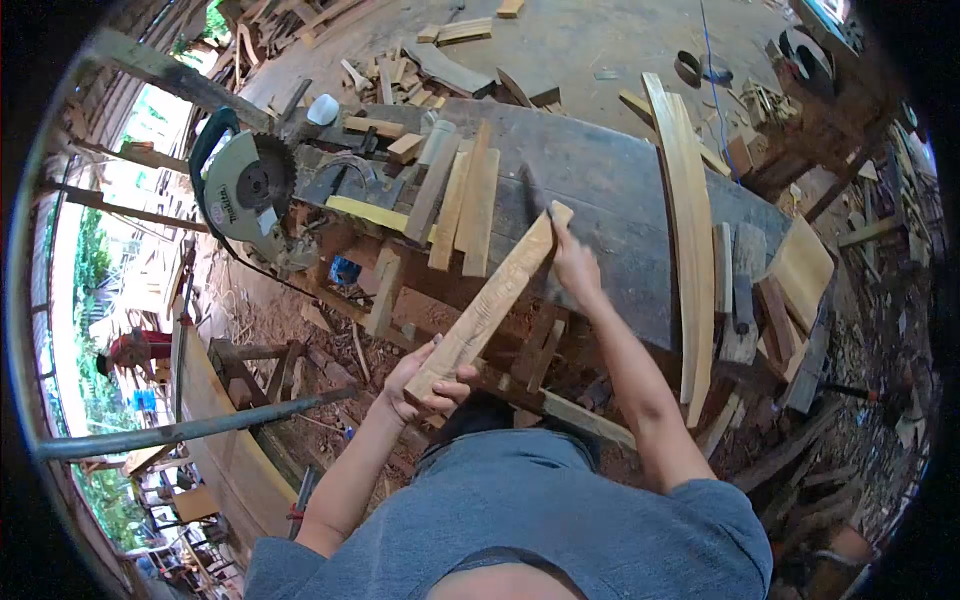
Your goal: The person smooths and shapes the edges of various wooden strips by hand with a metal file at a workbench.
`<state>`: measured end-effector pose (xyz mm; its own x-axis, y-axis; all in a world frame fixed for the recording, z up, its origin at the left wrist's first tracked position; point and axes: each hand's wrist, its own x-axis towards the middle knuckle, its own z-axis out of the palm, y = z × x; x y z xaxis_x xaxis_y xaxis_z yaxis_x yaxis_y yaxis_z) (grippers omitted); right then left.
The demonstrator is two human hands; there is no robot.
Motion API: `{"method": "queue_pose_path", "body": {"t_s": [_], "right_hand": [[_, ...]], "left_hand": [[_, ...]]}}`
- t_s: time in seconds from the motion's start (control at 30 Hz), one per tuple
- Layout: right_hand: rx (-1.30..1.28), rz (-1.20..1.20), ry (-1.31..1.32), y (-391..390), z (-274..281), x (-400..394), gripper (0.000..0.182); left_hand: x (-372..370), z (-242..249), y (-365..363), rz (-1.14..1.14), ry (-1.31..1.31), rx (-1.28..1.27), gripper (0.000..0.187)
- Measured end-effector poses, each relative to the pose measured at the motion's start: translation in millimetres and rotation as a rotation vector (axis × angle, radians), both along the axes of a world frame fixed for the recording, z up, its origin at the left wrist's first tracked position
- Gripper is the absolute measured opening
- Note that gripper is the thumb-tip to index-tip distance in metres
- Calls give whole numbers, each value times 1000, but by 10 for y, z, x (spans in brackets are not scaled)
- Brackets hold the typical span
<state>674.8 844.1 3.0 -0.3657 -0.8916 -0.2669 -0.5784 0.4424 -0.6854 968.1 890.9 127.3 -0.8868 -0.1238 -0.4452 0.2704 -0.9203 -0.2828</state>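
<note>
Wooden plank: the pale plank [495, 300] is up off the bench in front of my body, its near end in my left hand, its far end slanting away to the right hand
Left hand: my left hand [425, 385] is curled around the near end, fingers wrapped over the edges
Right hand: my right hand [577, 265] is blurred at the plank's far end, against its right edge; I cannot tell how tightly it closes, as some fingers are hidden
Dark strip: a thin dark strip [535, 190] shows just beyond my right fingertips; I cannot tell whether I hold it
Weight and feel: I judge the plank stiff and fairly light, easy to turn, not fragile, though its edges may be splintery and dust could make it slip
Where to hold: best near both ends, palm under the near end, thumb along an edge
Workbench: the dark bench top [620, 220] spreads beyond and to the right of my right hand
Slats: several narrow slats [482, 215] lie on the bench, left of my right hand
Long boards: two long boards [690, 240] lie to the right of my right hand
Circular saw: a saw [225, 190] with a toothed blade stands well beyond my left hand, to its left
</note>
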Motion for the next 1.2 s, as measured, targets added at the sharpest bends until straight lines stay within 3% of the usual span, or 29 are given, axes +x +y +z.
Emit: {"method": "queue_pose_path", "body": {"t_s": [0.1, 0.17, 0.23, 0.33, 0.47, 0.53, 0.63, 0.7, 0.73, 0.77, 0.83, 0.93, 1.0, 1.07, 1.13, 1.2], "right_hand": [[104, 179, -67, 413, 483, 240, 47], [100, 173, -85, 383, 127, 152, 50], [-88, -44, 27, 79, -275, -65, 58], [-68, -73, 29, -75, -288, -138, 58], [-71, 95, -26, 341, 124, 184, 58], [48, 154, -79, 469, 301, 188, 50], [122, -77, -58, 89, 41, -175, 52], [74, -46, 97, -79, -485, -377, 55], [4, -23, 53, -79, -642, -446, 52], [69, -53, -128, -17, -293, -461, 51], [-358, -81, -221, 22, -872, -625, 50], [-470, -89, -7, 283, -444, -572, 49], [-218, -27, -10, 419, 26, -466, 53], [-78, 16, 6, 478, 15, -417, 55], [-200, 47, 161, 513, -178, -354, 59], [90, 1, -10, 666, 436, -81, 51]], "left_hand": [[52, -81, 7, -10, -29, -38, 50], [28, -57, 31, -2, -16, -34, 50], [40, -76, 16, -29, -24, -37, 50], [18, 9, -5, 1, -1, -1, 50], [71, -71, 1, -14, 0, -26, 50], [96, -91, 1, -30, -21, -35, 50], [32, -39, 6, -94, -88, -92, 52], [-12, 57, -22, -248, -357, -263, 52], [-20, 43, 5, -311, -472, -327, 54], [-52, 67, 24, -294, -475, -336, 54], [-105, 95, 129, -534, -739, -897, 56], [-140, 34, 202, -516, -683, -915, 59], [-275, 99, 220, -497, -627, -957, 62], [-342, 101, 230, -507, -663, -944, 61], [-417, 124, 226, -518, -744, -951, 50], [-492, 125, 279, -488, -820, -792, 44]]}}
